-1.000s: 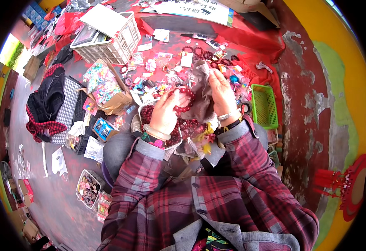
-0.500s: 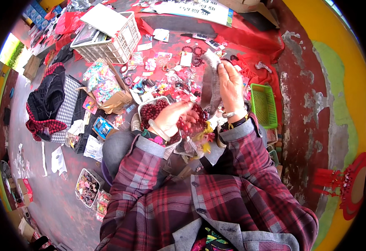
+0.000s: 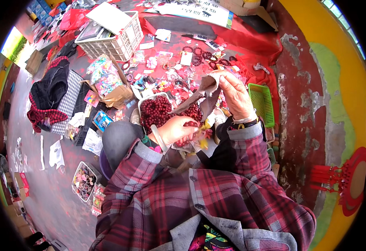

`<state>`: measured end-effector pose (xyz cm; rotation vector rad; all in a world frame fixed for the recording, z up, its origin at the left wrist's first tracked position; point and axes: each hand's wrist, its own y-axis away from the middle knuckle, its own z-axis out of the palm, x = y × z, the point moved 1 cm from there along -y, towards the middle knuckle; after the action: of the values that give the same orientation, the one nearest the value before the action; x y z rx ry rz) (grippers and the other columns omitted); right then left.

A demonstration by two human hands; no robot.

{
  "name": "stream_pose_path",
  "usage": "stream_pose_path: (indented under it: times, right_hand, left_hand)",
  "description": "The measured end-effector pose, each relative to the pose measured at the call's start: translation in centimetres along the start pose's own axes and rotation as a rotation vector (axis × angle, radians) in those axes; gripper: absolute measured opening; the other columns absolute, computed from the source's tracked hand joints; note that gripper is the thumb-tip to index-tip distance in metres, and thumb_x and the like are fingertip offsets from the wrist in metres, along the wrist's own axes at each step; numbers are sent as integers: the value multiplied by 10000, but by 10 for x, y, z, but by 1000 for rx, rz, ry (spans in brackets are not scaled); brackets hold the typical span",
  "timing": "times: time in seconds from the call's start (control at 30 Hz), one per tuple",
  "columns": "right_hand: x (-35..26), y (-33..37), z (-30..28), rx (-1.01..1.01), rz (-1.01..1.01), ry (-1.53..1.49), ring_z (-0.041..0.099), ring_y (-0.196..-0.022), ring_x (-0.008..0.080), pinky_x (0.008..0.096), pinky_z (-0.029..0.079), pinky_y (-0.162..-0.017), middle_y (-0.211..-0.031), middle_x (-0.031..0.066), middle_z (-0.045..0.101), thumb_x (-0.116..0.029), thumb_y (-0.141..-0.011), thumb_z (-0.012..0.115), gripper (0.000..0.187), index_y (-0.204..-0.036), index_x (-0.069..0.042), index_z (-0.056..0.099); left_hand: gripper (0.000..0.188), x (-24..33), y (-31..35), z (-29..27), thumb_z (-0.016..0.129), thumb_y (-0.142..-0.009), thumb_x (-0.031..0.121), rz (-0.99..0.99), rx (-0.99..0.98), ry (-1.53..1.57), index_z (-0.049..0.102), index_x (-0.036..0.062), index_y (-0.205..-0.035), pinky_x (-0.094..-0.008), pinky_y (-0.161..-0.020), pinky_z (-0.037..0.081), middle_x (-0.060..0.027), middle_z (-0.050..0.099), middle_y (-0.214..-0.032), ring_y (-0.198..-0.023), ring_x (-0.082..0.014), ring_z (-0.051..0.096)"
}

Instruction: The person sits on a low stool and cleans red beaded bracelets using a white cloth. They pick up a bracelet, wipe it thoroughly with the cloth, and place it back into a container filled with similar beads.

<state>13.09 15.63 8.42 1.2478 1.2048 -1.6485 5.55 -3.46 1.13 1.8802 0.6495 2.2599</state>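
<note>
My right hand (image 3: 237,97) is raised and pinches one end of a greyish-brown cloth (image 3: 210,90), which droops to the left in a thin flap. Lower down, my left hand (image 3: 175,131) curls its fingers around dark red beads (image 3: 190,124), some showing at the fingertips and below the palm. Just beyond my left wrist, a white basket is heaped with dark red bead strings (image 3: 154,112). More red beads (image 3: 193,111) lie under the hanging cloth, partly hidden by it. Small yellow pieces (image 3: 204,143) show beside my left fingertips.
Ahead, loose trinkets and bead bracelets (image 3: 197,54) cover a red cloth. A green basket (image 3: 261,104) stands at right by the peeling wall. At left are a carton of colourful packets (image 3: 112,90), a white crate (image 3: 118,46) and a small basket of trinkets (image 3: 85,182).
The cloth has gone from hanging down to stretching leftward over the beads. My right hand has moved slightly right and lower; my left hand has dropped a little, its fingers now closed round beads.
</note>
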Motion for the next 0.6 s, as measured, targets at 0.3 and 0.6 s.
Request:
stream_pose_path:
  times: [0.3, 0.6]
  right_hand:
    - [-16, 42, 33, -50, 200, -333, 525, -843, 49, 206, 419, -762, -920, -27, 587, -201, -936, 507, 227, -1065, -27, 573]
    - [-53, 89, 50, -78, 194, -182, 507, -869, 63, 211, 406, -772, -939, -14, 575, -169, -936, 502, 220, -1067, -12, 583]
  left_hand:
    - [556, -2, 42, 33, 616, -830, 87, 263, 425, 143, 369, 39, -1326, -214, -410, 374, -46, 603, -656, -449, -67, 484]
    - [226, -20, 70, 35, 545, -843, 143, 244, 552, -123, 643, -4, -984, -239, -470, 399, -42, 587, -586, -498, -85, 531]
